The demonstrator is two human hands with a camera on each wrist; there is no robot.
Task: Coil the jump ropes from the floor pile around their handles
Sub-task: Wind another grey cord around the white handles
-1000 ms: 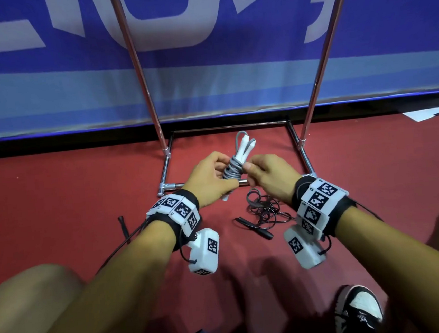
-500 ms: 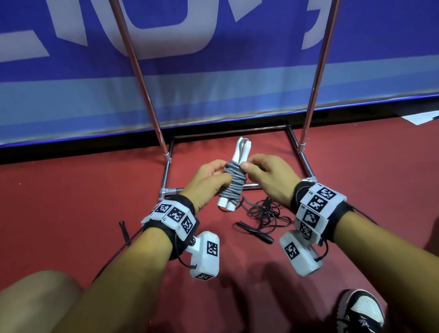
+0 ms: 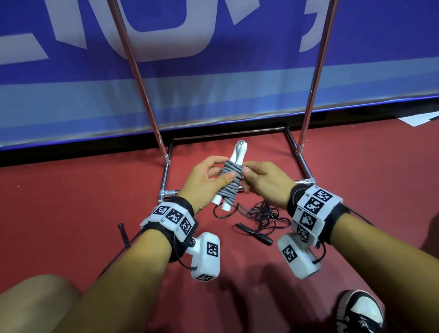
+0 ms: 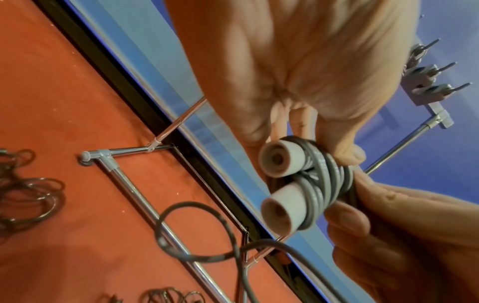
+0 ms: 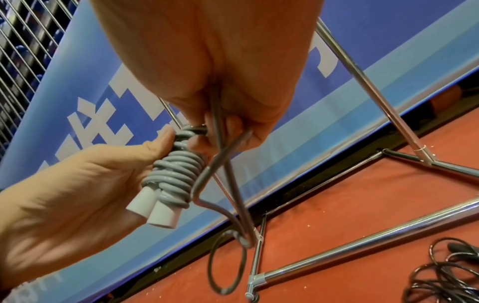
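Fingers (image 3: 214,168) of both hands pinch the grey rope (image 3: 230,182) coiled around white handles (image 4: 278,212).

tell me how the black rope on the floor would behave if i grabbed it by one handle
The black rope lies in loose tangled loops, so it would probably hang limp and drag in a snarl. Its cord looks thin, so likely light. The black handle is a slim cylinder lying flat, so it might roll if nudged.
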